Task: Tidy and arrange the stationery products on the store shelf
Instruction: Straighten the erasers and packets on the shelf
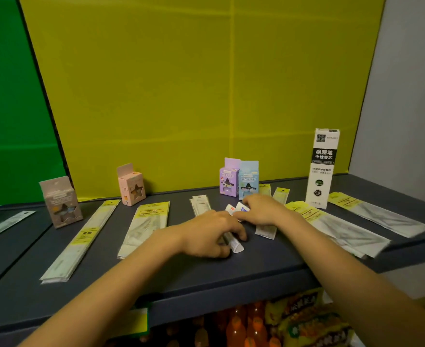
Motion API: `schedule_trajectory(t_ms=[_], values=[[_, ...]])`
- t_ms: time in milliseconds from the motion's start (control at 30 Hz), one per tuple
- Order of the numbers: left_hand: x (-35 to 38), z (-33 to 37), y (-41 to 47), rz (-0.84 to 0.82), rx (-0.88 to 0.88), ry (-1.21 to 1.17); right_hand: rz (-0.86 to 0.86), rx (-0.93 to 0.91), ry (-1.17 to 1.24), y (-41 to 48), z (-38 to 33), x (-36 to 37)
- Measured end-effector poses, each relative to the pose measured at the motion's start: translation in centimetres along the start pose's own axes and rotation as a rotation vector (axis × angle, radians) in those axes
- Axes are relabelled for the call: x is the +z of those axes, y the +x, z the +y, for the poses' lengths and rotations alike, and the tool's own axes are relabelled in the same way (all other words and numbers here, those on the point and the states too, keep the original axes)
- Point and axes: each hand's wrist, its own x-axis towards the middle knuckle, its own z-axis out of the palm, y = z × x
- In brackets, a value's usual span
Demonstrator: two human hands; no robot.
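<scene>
Head view, looking down on a dark grey shelf point(231, 279) with a yellow back panel point(181, 96). I see both hands at mid-shelf, close together.

Left hand point(210, 232): fingers curled down round a small white packet point(235, 245) lying on the shelf. Its near end pokes out past the fingertips.

Right hand point(262, 209): fingers bent, pinching what look like 2 printed white packets point(239, 208), blurred. They are just in front of the purple box point(229, 180) and blue box point(248, 180), which stand side by side. A flat white pack point(265, 230) lies under the wrist.

Upright to the left I count 2 star-window boxes, well apart: pink box point(131, 185), grey box point(61, 201). Tall white refill box point(322, 169) stands at right.

Long yellow-labelled packs lie flat: left stack point(81, 239), middle stack point(145, 226), fanned right stack point(341, 226).

Lower level: orange bottles point(236, 326), yellow snack bags point(306, 319).
</scene>
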Motion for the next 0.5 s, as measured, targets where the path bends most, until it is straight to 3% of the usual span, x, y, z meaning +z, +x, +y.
schedule_trajectory(t_ms=[200, 500], values=[[0.8, 0.6, 0.7, 0.014, -0.004, 0.107, -0.121, -0.042, -0.141, 1.5, -1.2, -0.8], [1.2, 2.3, 1.2, 0.076, -0.093, 0.029, -0.216, -0.088, -0.077, 1.8, -1.5, -1.0]])
